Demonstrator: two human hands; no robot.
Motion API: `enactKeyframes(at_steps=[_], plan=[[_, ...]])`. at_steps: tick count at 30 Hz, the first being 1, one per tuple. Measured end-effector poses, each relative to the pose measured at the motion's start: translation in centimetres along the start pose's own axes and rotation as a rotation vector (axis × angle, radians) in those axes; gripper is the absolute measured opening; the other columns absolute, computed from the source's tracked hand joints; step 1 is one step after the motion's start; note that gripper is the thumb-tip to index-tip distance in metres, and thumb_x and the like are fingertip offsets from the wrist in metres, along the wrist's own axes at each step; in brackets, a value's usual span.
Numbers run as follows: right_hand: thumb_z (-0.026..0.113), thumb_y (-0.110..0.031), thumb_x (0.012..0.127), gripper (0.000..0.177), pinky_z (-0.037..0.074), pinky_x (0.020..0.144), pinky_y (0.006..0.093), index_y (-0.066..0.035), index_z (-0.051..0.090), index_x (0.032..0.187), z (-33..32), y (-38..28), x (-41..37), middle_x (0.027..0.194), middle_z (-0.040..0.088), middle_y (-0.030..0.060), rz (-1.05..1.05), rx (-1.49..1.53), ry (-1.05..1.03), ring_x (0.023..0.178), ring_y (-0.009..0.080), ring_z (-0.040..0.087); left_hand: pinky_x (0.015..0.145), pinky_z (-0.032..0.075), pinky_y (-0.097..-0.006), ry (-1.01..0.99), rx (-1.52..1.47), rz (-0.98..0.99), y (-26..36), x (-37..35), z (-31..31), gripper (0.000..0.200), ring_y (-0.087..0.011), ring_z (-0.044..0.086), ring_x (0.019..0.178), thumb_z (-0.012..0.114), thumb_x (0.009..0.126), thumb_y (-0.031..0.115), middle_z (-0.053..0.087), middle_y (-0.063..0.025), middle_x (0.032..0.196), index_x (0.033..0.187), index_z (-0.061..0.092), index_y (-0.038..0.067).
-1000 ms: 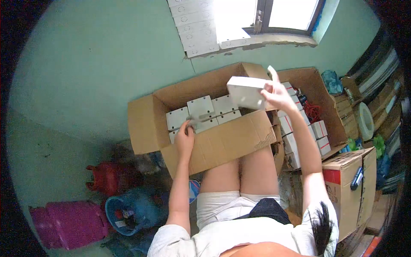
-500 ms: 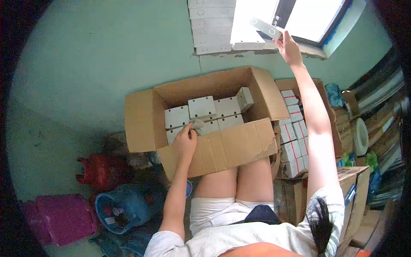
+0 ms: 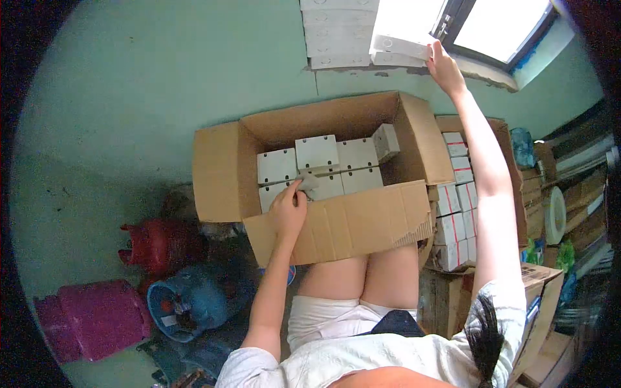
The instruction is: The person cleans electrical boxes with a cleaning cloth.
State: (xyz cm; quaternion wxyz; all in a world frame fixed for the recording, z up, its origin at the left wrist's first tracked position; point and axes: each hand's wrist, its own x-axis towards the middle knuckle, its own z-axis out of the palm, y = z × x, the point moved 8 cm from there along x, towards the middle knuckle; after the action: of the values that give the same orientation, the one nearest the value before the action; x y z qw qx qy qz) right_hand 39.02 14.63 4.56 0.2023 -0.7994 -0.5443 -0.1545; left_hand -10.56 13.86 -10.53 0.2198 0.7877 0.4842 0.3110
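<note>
My right hand (image 3: 445, 70) reaches up to the windowsill, its fingers closed on the end of a white box (image 3: 400, 46) with round marks on its side. That box lies over or against another white piece on the sill, beside a stack of similar white boxes (image 3: 336, 32). Over the open cardboard box (image 3: 336, 226), my left hand (image 3: 288, 208) is closed on a crumpled grey cloth (image 3: 308, 185). Several white square boxes (image 3: 317, 153) with dark corner holes sit inside the carton, and one stands tilted at its right end.
A second carton to the right holds small white boxes with red stripes (image 3: 453, 202). Gas cylinders, red (image 3: 162, 244), blue (image 3: 187, 304) and purple (image 3: 97, 320), stand at the left. An open window (image 3: 498, 32) is at top right.
My right hand has brought the white box down, from a tilt in front of the window to nearly level at the sill. My left hand stays over the carton with the cloth.
</note>
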Motion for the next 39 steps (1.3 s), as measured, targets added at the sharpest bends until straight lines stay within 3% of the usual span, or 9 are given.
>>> enactKeyframes(at_steps=[2,4,6,8,10,11,14,20,39], plan=[[0.055,-0.014,0.092,0.052,0.045,0.104,0.0419,0.000,0.036,0.137,0.7,-1.4,0.2,0.133,0.048,0.0250,-0.380,-0.181,0.019,0.125,0.0338,0.050,0.076,0.054,-0.0399,-0.020,0.022,-0.026,-0.2,-0.1,0.2,0.027,-0.0302,0.068,0.087,0.058,0.087,0.018,0.071,-0.0127,0.101,0.109,0.071,0.010],[0.058,-0.016,0.090,0.064,0.034,0.114,0.0379,0.000,0.030,0.145,2.1,-0.4,0.9,0.147,0.036,0.0215,-0.258,-0.052,-0.158,0.140,0.0307,0.034,0.075,0.054,-0.0397,0.031,-0.014,0.040,-0.2,0.0,0.2,0.027,-0.0298,0.068,0.085,0.059,0.086,0.017,0.071,-0.0122,0.100,0.109,0.071,0.010],[0.067,-0.019,0.087,0.063,0.039,0.110,0.0458,-0.013,0.032,0.139,0.4,-1.0,1.3,0.146,0.039,0.0198,-0.319,0.047,0.099,0.132,0.0404,0.044,0.075,0.054,-0.0397,0.028,0.007,0.028,-0.2,0.0,0.3,0.027,-0.0296,0.068,0.085,0.058,0.086,0.017,0.071,-0.0120,0.099,0.109,0.071,0.010],[0.074,-0.034,0.083,0.077,0.036,0.111,0.0432,-0.019,0.032,0.144,-0.6,-1.7,1.3,0.147,0.043,0.0160,-0.249,0.120,0.141,0.133,0.0354,0.046,0.074,0.054,-0.0396,0.028,0.029,0.016,-0.1,-0.1,0.2,0.027,-0.0294,0.068,0.085,0.058,0.086,0.017,0.072,-0.0117,0.099,0.109,0.071,0.011],[0.076,-0.045,0.081,0.081,0.038,0.110,0.0429,-0.023,0.033,0.146,0.5,-0.7,1.4,0.141,0.051,0.0146,0.164,0.576,-0.204,0.131,0.0295,0.049,0.076,0.054,-0.0401,0.012,0.032,0.000,-0.1,-0.1,0.1,0.027,-0.0296,0.068,0.085,0.058,0.086,0.017,0.071,-0.0119,0.099,0.109,0.070,0.011],[0.076,-0.047,0.079,0.092,0.041,0.107,0.0433,-0.015,0.029,0.152,1.6,1.0,2.3,0.139,0.054,0.0145,0.146,0.538,-0.177,0.128,0.0262,0.051,0.076,0.054,-0.0401,0.011,0.034,0.002,-0.1,-0.1,0.1,0.027,-0.0296,0.068,0.085,0.058,0.086,0.017,0.071,-0.0119,0.099,0.109,0.070,0.011],[0.079,-0.044,0.078,0.085,0.046,0.103,0.0411,-0.018,0.039,0.147,2.0,1.9,2.3,0.137,0.056,0.0121,0.145,0.818,-0.280,0.124,0.0246,0.055,0.078,0.054,-0.0407,-0.018,0.016,0.007,-0.4,-0.1,0.5,0.028,-0.0299,0.068,0.086,0.057,0.086,0.017,0.071,-0.0123,0.099,0.110,0.070,0.010],[0.078,-0.035,0.082,0.065,0.045,0.102,0.0391,-0.028,0.048,0.140,1.7,1.7,1.8,0.118,0.068,0.0150,0.110,0.683,-0.120,0.118,0.0200,0.059,0.078,0.053,-0.0413,0.002,-0.008,0.039,-0.7,-0.1,0.7,0.028,-0.0306,0.068,0.087,0.056,0.086,0.017,0.071,-0.0129,0.098,0.110,0.070,0.010],[0.079,-0.023,0.082,0.059,0.051,0.091,0.0311,-0.018,0.049,0.132,3.4,3.2,2.5,0.114,0.069,0.0116,0.085,0.714,-0.047,0.109,0.0174,0.064,0.075,0.054,-0.0422,-0.003,-0.021,0.015,-0.3,0.0,0.5,0.028,-0.0321,0.068,0.084,0.058,0.086,0.018,0.071,-0.0157,0.096,0.110,0.070,0.010]])
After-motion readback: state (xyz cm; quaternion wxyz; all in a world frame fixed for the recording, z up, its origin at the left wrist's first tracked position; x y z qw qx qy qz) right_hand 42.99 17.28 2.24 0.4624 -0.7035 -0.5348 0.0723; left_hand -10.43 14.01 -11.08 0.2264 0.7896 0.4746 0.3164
